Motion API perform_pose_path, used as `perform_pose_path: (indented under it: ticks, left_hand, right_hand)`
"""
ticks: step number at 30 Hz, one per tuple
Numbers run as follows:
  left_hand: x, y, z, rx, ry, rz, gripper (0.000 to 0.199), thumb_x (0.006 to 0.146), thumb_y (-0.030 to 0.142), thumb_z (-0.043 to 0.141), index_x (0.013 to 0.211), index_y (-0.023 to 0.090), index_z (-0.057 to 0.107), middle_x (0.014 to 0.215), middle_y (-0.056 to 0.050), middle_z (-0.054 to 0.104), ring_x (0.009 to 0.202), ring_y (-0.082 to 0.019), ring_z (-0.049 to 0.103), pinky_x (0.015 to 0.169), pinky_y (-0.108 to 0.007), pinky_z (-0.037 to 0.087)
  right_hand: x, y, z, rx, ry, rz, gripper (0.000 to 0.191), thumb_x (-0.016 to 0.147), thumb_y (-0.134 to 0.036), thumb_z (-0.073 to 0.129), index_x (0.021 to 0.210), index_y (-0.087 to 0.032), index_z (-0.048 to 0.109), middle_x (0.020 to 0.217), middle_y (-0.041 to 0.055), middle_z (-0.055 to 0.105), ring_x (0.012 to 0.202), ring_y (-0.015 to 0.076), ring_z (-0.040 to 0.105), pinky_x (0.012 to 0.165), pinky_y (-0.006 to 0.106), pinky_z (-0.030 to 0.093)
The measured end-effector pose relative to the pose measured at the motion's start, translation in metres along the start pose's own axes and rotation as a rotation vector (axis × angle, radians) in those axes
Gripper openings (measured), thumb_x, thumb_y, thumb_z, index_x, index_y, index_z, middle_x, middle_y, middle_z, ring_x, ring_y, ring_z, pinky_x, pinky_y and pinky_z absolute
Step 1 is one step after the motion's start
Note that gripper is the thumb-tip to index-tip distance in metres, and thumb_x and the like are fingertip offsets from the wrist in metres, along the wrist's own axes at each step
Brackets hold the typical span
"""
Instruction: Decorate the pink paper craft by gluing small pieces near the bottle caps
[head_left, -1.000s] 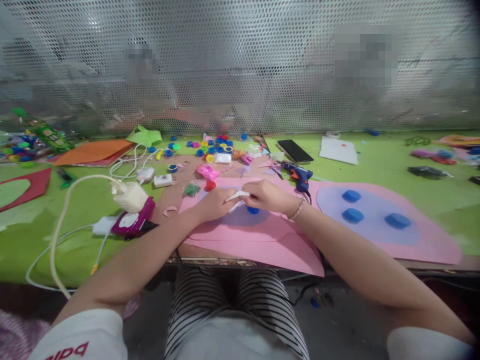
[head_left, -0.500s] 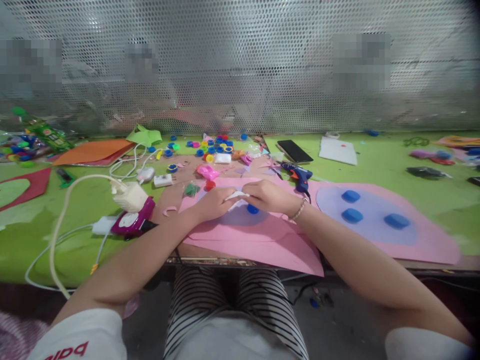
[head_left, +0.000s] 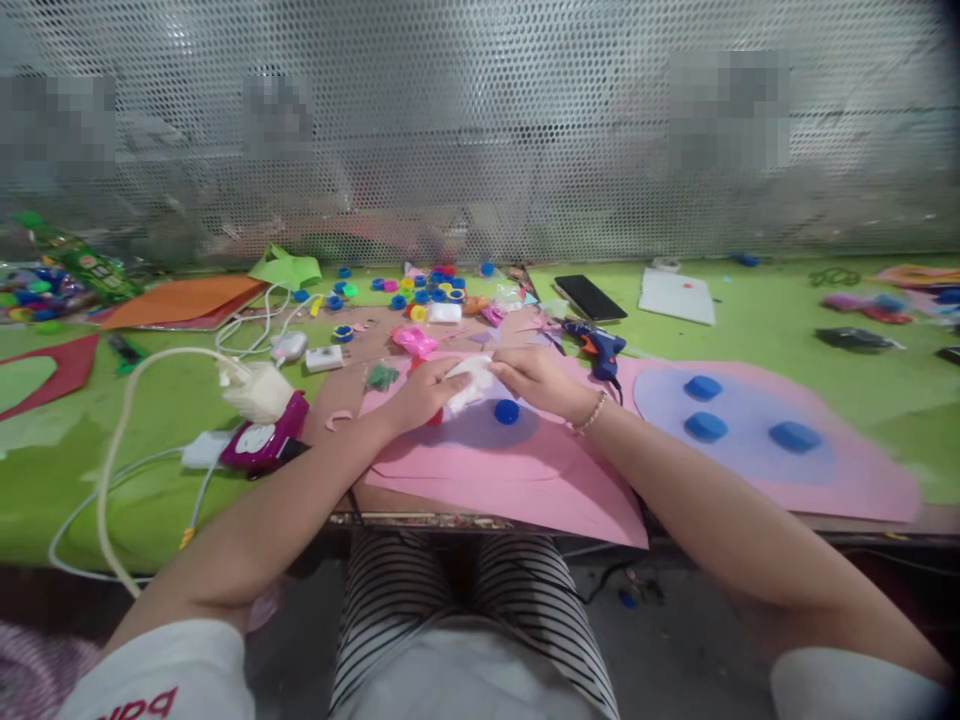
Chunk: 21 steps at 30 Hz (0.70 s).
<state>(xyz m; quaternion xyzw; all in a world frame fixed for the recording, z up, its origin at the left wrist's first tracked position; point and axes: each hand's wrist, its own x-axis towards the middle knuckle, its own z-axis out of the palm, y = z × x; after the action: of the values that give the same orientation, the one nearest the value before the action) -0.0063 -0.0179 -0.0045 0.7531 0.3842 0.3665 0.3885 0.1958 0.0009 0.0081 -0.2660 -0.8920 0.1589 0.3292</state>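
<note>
My left hand (head_left: 422, 397) is closed on the left side of a crumpled white piece (head_left: 469, 386), which looks like thin soft material. The fingers of my right hand (head_left: 536, 380) pinch its upper right edge. Both hands are over a pink sheet (head_left: 480, 465) with a pale purple shape (head_left: 491, 432) on it. On that shape a round blue cap (head_left: 506, 411) lies just below the white piece. Something red (head_left: 435, 418) shows partly under my left hand.
Right of my hands lie a blue glue gun (head_left: 600, 345), a black phone (head_left: 590, 298) and a second pink sheet (head_left: 874, 480) with three blue caps. Bottle caps (head_left: 427, 297) are scattered behind. A purple power adapter (head_left: 266, 440) with cables sits at left.
The white piece is spread wider and shows more between my hands. My left hand has shifted slightly left and down. The blue cap, partly covered before, is now fully visible.
</note>
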Motion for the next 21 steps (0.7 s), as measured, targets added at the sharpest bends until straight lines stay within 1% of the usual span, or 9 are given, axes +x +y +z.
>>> perform_pose_path:
  ticks: [3,4,6,9,12,14,18,21]
  left_hand:
    - [0.002,-0.002,-0.003,-0.033,0.104,0.008,0.03,0.082,0.039,0.051,0.102,0.019,0.061,0.093,-0.007,0.065,0.082,-0.019,0.058,0.068,-0.029,0.045]
    - [0.002,-0.002,-0.003,-0.042,0.123,0.003,0.029,0.082,0.038,0.052,0.102,0.02,0.062,0.095,-0.007,0.066,0.084,-0.019,0.059,0.069,-0.029,0.046]
    - [0.002,-0.001,-0.004,-0.059,0.129,-0.008,0.028,0.082,0.037,0.052,0.102,0.02,0.062,0.096,-0.007,0.066,0.085,-0.02,0.059,0.07,-0.03,0.047]
    - [0.002,0.001,-0.002,-0.072,0.104,0.005,0.028,0.083,0.037,0.051,0.102,0.02,0.062,0.091,-0.007,0.067,0.085,-0.02,0.06,0.068,-0.03,0.048]
    - [0.001,0.001,0.0,-0.063,0.09,0.047,0.026,0.084,0.036,0.051,0.1,0.02,0.063,0.084,-0.007,0.066,0.085,-0.021,0.06,0.067,-0.031,0.048]
    - [0.001,0.001,0.0,-0.057,0.101,0.064,0.026,0.084,0.037,0.05,0.098,0.019,0.063,0.08,-0.007,0.065,0.085,-0.021,0.06,0.067,-0.031,0.048]
    - [0.001,0.003,0.001,-0.062,0.096,0.052,0.028,0.084,0.041,0.049,0.09,0.018,0.064,0.073,-0.007,0.064,0.085,-0.022,0.06,0.068,-0.032,0.048]
    - [0.001,0.004,0.001,-0.078,0.09,0.031,0.029,0.084,0.041,0.049,0.09,0.017,0.064,0.073,-0.007,0.064,0.086,-0.022,0.059,0.069,-0.032,0.047]
  right_hand:
    - [-0.001,0.001,-0.007,0.018,0.055,0.121,0.039,0.093,-0.035,0.032,0.058,-0.019,0.039,0.052,-0.002,0.046,0.05,0.0096,0.043,0.054,0.024,0.034]
    - [-0.002,0.002,-0.009,0.024,0.068,0.153,0.039,0.093,-0.035,0.033,0.057,-0.019,0.039,0.05,-0.0021,0.047,0.049,0.0096,0.044,0.054,0.024,0.034]
    - [-0.002,0.004,-0.012,0.047,0.079,0.195,0.037,0.092,-0.035,0.034,0.06,-0.019,0.041,0.048,-0.0028,0.047,0.047,0.0095,0.045,0.054,0.023,0.035]
    - [-0.002,0.005,-0.011,0.075,0.074,0.227,0.029,0.092,-0.032,0.035,0.072,-0.017,0.05,0.049,-0.0041,0.048,0.047,0.0098,0.046,0.055,0.023,0.036]
    - [-0.002,0.002,-0.007,0.065,0.048,0.214,0.022,0.091,-0.026,0.036,0.081,-0.016,0.054,0.051,-0.0039,0.049,0.05,0.0102,0.048,0.059,0.024,0.038]
    - [-0.002,0.0,-0.005,0.061,0.035,0.189,0.02,0.09,-0.022,0.037,0.085,-0.016,0.055,0.055,-0.0031,0.05,0.053,0.0103,0.049,0.06,0.025,0.039]
    - [-0.003,-0.004,-0.002,0.089,0.036,0.142,0.018,0.09,-0.018,0.036,0.091,-0.016,0.054,0.061,-0.0024,0.051,0.056,0.0095,0.049,0.059,0.024,0.04]
    - [-0.004,-0.005,-0.001,0.134,0.046,0.101,0.019,0.089,-0.014,0.034,0.097,-0.017,0.052,0.063,-0.0034,0.049,0.055,0.0085,0.048,0.057,0.023,0.04]
